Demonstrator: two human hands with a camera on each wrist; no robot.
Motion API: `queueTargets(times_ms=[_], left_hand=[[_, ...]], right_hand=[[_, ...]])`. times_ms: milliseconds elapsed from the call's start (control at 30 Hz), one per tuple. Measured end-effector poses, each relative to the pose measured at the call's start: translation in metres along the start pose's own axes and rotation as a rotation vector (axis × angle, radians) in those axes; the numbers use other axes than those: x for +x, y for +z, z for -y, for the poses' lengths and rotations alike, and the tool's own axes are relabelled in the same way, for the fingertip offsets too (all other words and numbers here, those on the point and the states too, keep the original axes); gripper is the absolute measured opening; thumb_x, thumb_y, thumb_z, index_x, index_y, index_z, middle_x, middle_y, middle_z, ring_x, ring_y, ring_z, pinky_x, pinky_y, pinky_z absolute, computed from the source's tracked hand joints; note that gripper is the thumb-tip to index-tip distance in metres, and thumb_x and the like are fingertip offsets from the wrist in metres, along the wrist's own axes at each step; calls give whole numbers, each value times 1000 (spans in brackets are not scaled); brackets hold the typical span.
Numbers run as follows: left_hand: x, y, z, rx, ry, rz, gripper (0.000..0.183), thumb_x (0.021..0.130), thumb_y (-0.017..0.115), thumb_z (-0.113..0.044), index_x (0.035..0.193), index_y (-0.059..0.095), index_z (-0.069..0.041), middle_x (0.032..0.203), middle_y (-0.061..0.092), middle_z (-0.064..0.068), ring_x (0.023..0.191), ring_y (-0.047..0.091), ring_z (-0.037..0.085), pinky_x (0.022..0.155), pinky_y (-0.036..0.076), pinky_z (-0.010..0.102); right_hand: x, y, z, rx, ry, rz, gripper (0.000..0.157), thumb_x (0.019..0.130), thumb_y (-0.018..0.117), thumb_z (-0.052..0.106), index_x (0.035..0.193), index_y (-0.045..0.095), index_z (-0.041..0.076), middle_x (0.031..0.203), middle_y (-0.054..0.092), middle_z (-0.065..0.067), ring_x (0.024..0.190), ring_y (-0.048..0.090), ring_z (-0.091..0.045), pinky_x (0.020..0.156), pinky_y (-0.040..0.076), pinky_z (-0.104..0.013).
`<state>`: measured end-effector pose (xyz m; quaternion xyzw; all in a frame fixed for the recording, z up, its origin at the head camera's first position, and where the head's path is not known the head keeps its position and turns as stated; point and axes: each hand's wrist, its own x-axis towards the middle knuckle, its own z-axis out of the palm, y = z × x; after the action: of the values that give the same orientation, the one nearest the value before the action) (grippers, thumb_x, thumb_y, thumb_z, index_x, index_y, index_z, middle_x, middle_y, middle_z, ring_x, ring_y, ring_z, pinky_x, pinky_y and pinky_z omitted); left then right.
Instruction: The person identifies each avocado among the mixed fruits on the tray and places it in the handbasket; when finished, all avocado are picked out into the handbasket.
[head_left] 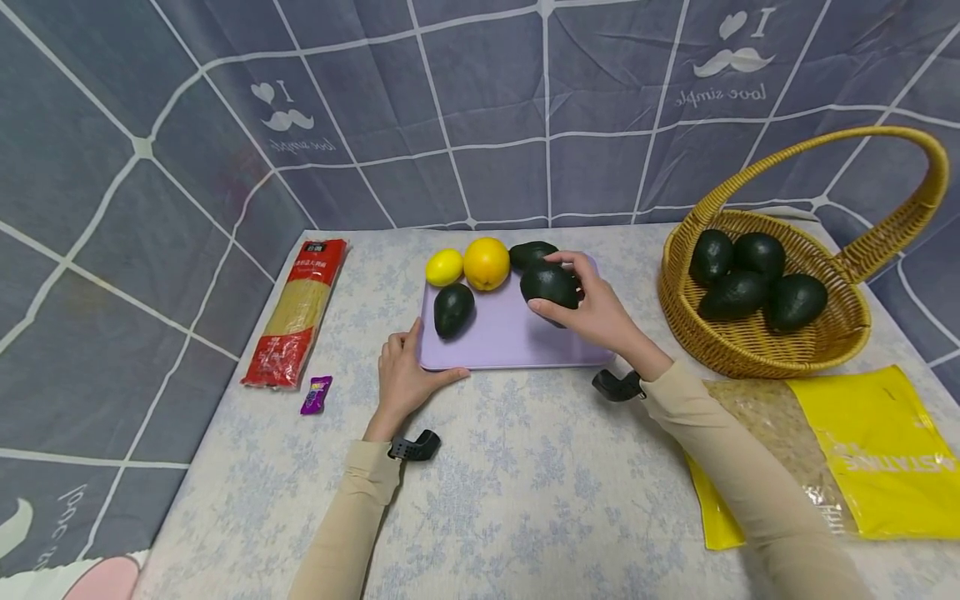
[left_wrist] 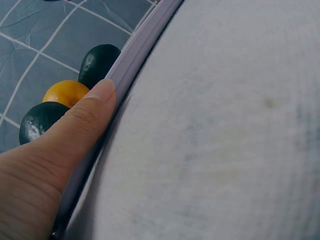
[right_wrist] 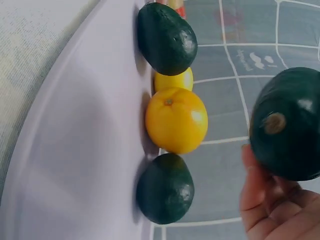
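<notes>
My right hand (head_left: 596,308) grips a dark green avocado (head_left: 550,283) above the right part of a lilac tray (head_left: 495,346). The right wrist view shows this avocado (right_wrist: 287,125) with its stem end facing the camera. At the tray's front left corner my left hand (head_left: 405,375) rests with the thumb stretched along the front rim. In the left wrist view that thumb (left_wrist: 87,112) lies against the rim. On the tray are an avocado (head_left: 453,311) at left, an orange (head_left: 487,263), a lemon (head_left: 444,267) and another avocado (head_left: 531,254) along the back.
A wicker basket (head_left: 757,358) with a tall handle stands at right, holding several avocados (head_left: 797,302). In front of it a yellow bag (head_left: 885,467) lies partly under my right forearm. To the left lie a red noodle packet (head_left: 296,312) and a small purple wrapped candy (head_left: 317,395).
</notes>
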<state>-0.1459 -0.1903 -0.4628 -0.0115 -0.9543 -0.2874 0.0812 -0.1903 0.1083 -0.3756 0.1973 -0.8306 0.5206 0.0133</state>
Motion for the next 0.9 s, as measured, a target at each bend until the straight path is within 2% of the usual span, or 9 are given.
queueTargets(times_ms=[167,300,400,533,700,800,900], left_hand=[[-1,0,0,-6,-2,2,118,59,85,-53,149,28,-3,114,41,21,99,38,33,85,30,44],[-1,0,-1,-10,-7,5,118,59,85,-53,149,28,-3,114,41,21,99,37,33,85,30,44],[0,0,-1,-8,-7,5,118,59,85,-53,149,27,-3,114,41,21,99,37,33,85,30,44],[0,0,-1,-4,-5,5,118,60,85,-54,149,28,-3,114,41,21,98,38,33,85,30,44],[0,0,-1,0,-2,1,118,59,85,-53,149,28,-3,113,41,21,98,38,33,84,30,44],[-1,-1,-2,2,9,-9,118,59,86,-52,148,28,-2,113,41,21,97,38,34,84,31,45],[-1,-2,-3,1,16,-17,118,58,86,-51,148,29,-1,112,42,22,97,39,34,83,31,45]], right_hand=[[-6,-5,5,74,-77,-56,61,84,73,19,134,38,15,115,52,-13,95,54,-25,82,43,-37],[-15,-11,25,132,-141,-115,59,84,72,8,131,37,2,116,50,-17,98,51,-22,83,41,-27],[-21,-16,37,178,-184,-167,57,82,70,-1,128,36,-6,113,50,-15,97,49,-19,80,40,-23],[-22,-24,31,269,-241,-239,56,77,69,-11,124,38,-6,108,51,-6,94,50,-16,78,42,-23],[-22,-35,17,365,-312,-333,53,77,74,2,121,43,4,108,52,-6,95,53,-20,81,44,-24],[-24,-43,15,353,-349,-380,54,78,76,14,121,44,7,111,52,-7,96,53,-21,83,44,-25],[-28,-51,16,339,-364,-421,55,79,77,19,122,45,7,114,50,-6,99,52,-22,83,45,-24]])
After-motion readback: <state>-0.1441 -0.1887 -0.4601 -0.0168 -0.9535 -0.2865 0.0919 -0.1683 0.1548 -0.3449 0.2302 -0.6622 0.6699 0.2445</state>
